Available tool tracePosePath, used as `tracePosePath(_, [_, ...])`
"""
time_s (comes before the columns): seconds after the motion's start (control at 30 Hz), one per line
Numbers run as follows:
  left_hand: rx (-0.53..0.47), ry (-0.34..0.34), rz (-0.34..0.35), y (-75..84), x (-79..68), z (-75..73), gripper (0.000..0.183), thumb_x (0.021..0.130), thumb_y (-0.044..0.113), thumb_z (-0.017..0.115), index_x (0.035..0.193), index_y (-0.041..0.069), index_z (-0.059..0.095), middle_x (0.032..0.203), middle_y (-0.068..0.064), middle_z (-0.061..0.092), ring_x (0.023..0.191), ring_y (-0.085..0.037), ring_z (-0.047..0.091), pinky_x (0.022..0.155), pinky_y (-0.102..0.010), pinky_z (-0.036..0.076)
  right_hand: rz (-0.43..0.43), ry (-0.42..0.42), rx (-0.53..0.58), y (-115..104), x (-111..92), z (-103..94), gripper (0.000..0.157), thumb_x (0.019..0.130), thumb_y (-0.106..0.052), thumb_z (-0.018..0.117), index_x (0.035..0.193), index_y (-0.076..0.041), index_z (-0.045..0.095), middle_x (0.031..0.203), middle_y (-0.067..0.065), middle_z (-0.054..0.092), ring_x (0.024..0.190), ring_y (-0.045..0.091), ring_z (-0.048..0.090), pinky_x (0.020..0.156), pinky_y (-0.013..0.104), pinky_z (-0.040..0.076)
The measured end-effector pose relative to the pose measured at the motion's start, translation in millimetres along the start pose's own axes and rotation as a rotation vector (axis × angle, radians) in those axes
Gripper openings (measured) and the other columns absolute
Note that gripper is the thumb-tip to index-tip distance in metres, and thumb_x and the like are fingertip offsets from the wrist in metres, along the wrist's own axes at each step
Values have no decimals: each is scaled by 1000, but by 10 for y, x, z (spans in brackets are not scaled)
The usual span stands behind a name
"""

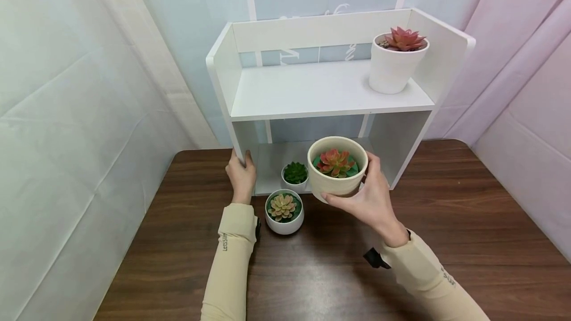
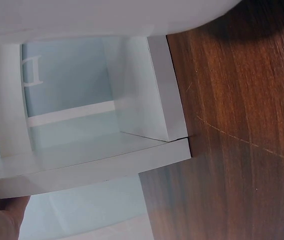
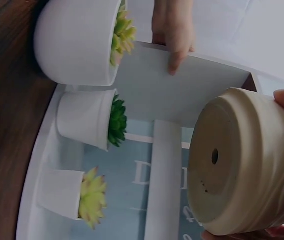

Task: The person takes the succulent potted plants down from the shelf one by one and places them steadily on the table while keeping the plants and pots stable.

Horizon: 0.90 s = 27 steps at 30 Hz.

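Note:
My right hand (image 1: pixel 373 203) grips a cream flowerpot (image 1: pixel 318 182) by its right side, holding it up in front of the lower shelf. A red-and-green succulent (image 1: pixel 335 163) fills it, and the right wrist view shows a drain hole in its tilted base. With thumb and fingers on either face, my left hand (image 1: pixel 242 175) holds the left side panel (image 1: pixel 221 88) of the white shelf unit (image 1: pixel 325 88). Just right of that hand, a round white pot (image 1: pixel 284 228) with a pinkish succulent stands on the table before the unit.
A small white pot (image 1: pixel 294 186) with a green succulent stands on the lower shelf. Beside it, a white pot (image 3: pixel 61 192) with a yellow-green succulent is hidden in the head view. A taller white pot (image 1: pixel 392 68) with a red succulent occupies the upper shelf's right end.

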<state>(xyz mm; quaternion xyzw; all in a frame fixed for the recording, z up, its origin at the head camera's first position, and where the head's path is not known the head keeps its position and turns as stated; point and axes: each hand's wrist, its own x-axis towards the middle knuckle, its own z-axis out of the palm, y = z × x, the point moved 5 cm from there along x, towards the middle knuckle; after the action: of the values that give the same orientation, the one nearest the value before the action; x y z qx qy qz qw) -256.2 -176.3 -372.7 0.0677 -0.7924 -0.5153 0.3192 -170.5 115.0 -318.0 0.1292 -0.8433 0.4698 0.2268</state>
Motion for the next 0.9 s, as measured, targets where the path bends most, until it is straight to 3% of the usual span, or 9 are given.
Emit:
tracePosePath(0.2, [-2,-2,10,-7,5,1,33,97,10,54,125,-6,56,116,-28,64,105,-42,63,85,-55,51,-9,11,-7,75,-57,19,109,47,-23,96,136,-4,36,129,7,52,110,17,54,85,20,42])
tracePosePath(0.5, [-7,-4,0,-9,3,-4,33,97,10,54,125,-6,56,117,-29,63,106,-42,63,86,-55,51,42,-12,-32,227,-163,84,109,48,-24,95,136,-4,35,128,10,54,109,24,55,88,37,41])
tracePosePath(0.9, [-16,-3,16,-1,2,1,32,96,9,55,126,-4,56,118,-28,63,106,-41,63,85,-55,51,65,-28,-43,346,-267,150,108,48,-24,95,136,-4,35,127,11,55,109,27,56,89,40,41])
